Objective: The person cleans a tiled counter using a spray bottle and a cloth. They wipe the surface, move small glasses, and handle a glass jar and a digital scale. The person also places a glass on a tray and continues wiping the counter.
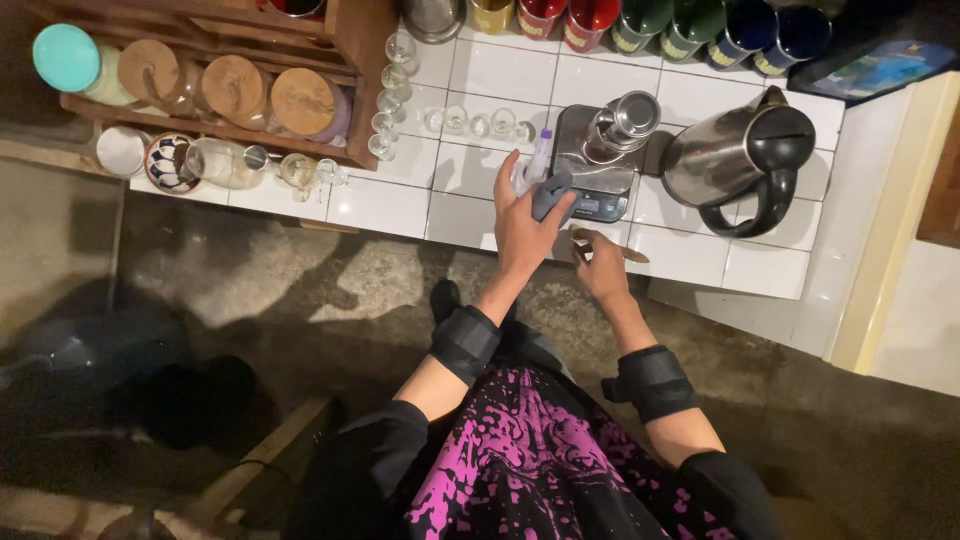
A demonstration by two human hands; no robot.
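We stand at a white tiled tabletop [390, 205] and look straight down at our two hands. Our left hand [522, 222] is closed around a small spray bottle [533, 170] with a grey trigger and a purple-tipped top; the bottle's long axis runs from the palm toward 12 o'clock, tilted a touch to 1 o'clock, so its top points at the digital scale [600, 160]. On the scale stands a small metal pot [625, 122], lying at about 1 o'clock from the bottle and just beside it. Our right hand [602, 265] sits at 4 o'clock from the left, lower on the tabletop edge, and pinches a thin wooden spoon [608, 246] whose long axis lies roughly from 9 to 3 o'clock. The left hand is the nearer one to the scale and pot. A steel kettle [738, 155] with a black handle stands at 3 o'clock from the scale. At 10 o'clock, a wooden rack [345, 60] holds cork-lidded jars, with small glasses [478, 123] lined up beside it. Coloured tins [640, 25] line the far edge.
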